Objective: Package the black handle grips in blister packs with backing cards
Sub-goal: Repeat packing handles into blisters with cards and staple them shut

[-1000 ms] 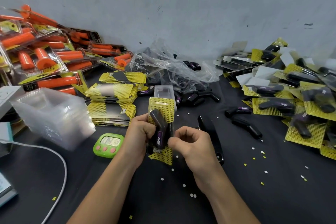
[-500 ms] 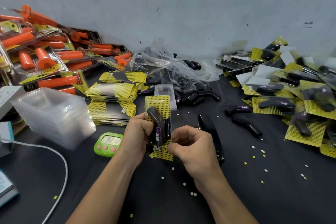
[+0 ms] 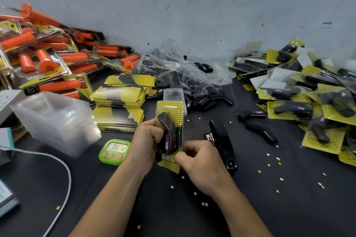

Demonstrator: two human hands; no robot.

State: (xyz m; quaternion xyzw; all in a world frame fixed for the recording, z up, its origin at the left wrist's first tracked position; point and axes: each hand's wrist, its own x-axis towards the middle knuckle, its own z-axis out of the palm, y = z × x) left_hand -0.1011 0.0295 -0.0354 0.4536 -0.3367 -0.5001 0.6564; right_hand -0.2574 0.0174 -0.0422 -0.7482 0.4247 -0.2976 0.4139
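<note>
Finished packs pile (image 3: 308,109) far right of green timer (image 3: 113,152). Backing card stack (image 3: 119,109) behind timer. Left hand (image 3: 146,140) curled round blister pack (image 3: 173,109) edge, just right of timer. Right hand (image 3: 198,161) pinches its lower card corner. Black handle grip (image 3: 166,127) sits inside pack.

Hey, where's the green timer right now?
In the head view the green timer lies on the black table just left of the left hand, in front of the stack of yellow backing cards.
</note>
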